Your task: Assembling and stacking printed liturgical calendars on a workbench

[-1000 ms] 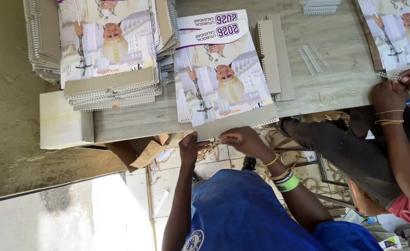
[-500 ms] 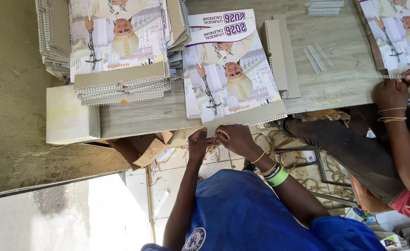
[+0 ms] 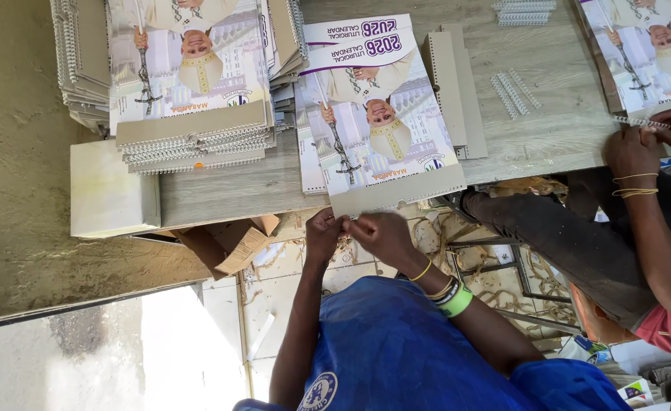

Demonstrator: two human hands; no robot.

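The grey wooden bench [image 3: 548, 129] fills the upper part of the view. On its left end sits a tall stack of bound calendars [image 3: 191, 114] with wire spines showing at the near edge, and a pale box [image 3: 115, 190] juts out beside it.

The calendar [image 3: 381, 129] being worked on lies flat near the middle of the bench. Its grey card edge hangs just over the bench's near rim. Loose grey card strips [image 3: 453, 84] lie just beside it, and short wire binding coils [image 3: 514, 91] lie a little further right.

The left hand [image 3: 324, 232] and right hand [image 3: 385, 232] meet at that overhanging edge. Each grip is pressed together, fingertips pinching the card margin; whether a wire also sits between them is hidden.

The calendar looks light, with glossy, slippery sheets on a stiffer backing card. It would likely bend or fan if lifted by a corner, so the card edge seems the safest place to hold it.

At far right a co-worker's hands [image 3: 640, 148] pinch a wire coil [image 3: 640, 122] at the edge of another calendar [image 3: 640, 53].
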